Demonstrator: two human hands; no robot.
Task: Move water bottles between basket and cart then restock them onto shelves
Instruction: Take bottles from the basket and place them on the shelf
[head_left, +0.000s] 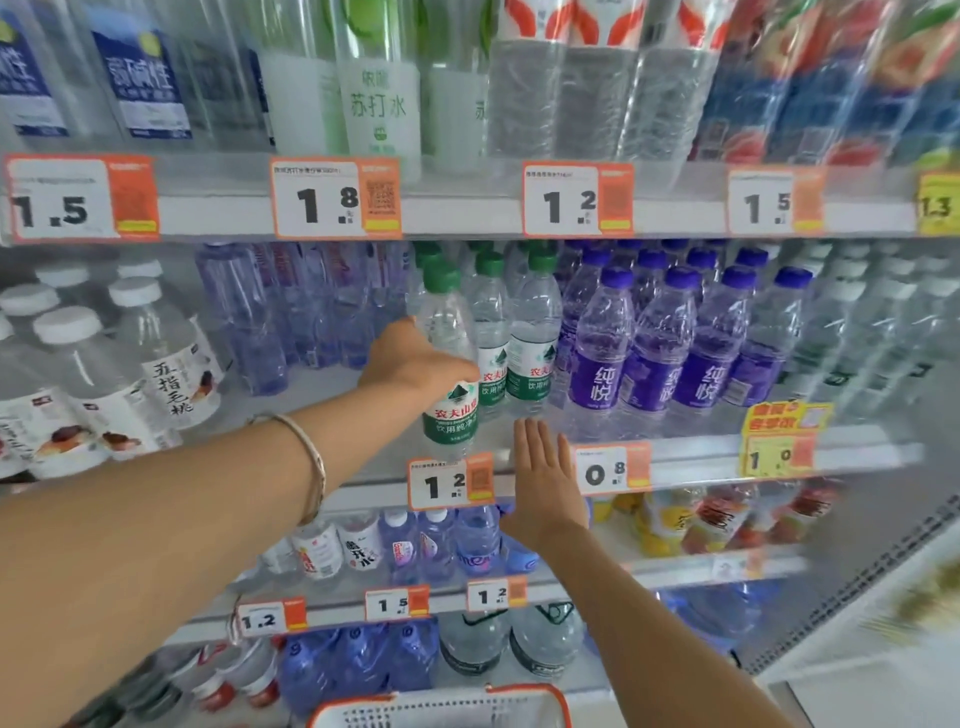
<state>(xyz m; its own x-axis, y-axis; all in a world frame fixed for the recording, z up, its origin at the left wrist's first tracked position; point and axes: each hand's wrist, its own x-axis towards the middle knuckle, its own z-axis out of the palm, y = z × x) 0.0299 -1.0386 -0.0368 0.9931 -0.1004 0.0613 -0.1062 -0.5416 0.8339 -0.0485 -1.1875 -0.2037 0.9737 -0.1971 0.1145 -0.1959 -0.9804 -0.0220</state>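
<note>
The left hand (413, 358) is curled around the middle of a green-capped water bottle (450, 410), holding it at the front of the middle shelf (691, 457), just left of two matching bottles (519, 343). Its base seems to sit on the shelf, though blur makes that hard to tell. The right hand (545, 478) is flat, fingers straight and holding nothing, against the shelf's front edge beside a price tag (449, 483). A basket (441, 702) shows at the bottom.
</note>
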